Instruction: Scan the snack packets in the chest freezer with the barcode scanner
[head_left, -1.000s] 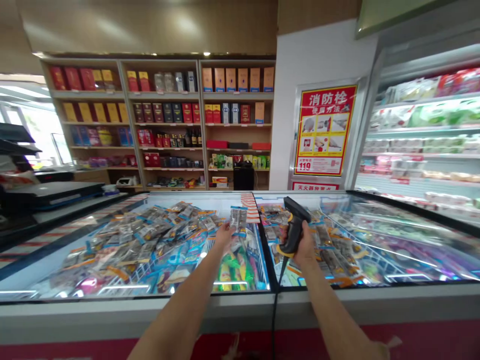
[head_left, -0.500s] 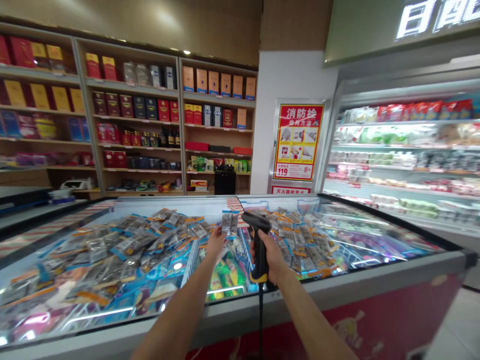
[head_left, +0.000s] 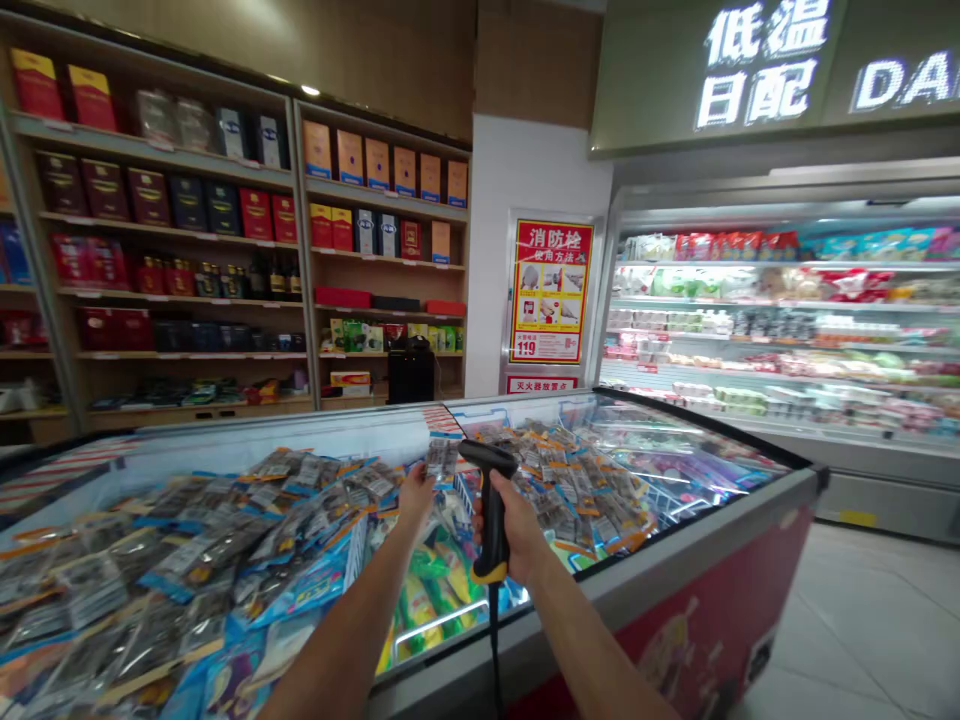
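Barcode scanner point(head_left: 493, 515) is held up over a chest freezer point(head_left: 652, 565), which is easily the biggest thing around: grey rim, red front panel, loaded with bagged goods. Behind it stands a wooden shelf unit point(head_left: 298, 200) full of boxes and bottles, and off to the right there's a lit chiller point(head_left: 885, 500) with rows of packaged food. Red-and-yellow poster point(head_left: 551, 292) sits between those two.

Inside the freezer, a big heap of packets point(head_left: 195, 560) with blue and orange edges fills the left side, a smaller pile point(head_left: 577, 475) lies on the right, and some green-and-yellow packs point(head_left: 435, 595) sit between them.

Right hand point(head_left: 517, 520) is wrapped around the scanner's black handle, head on top, yellow trim at the bottom. Can't tell if a finger is on the trigger. Black cable point(head_left: 496, 640) hangs straight off the handle. Left hand point(head_left: 415, 492) pinches one small packet point(head_left: 442, 456) by its lower left side, holding it upright just beside the scanner's head. Can't tell if those two touch.
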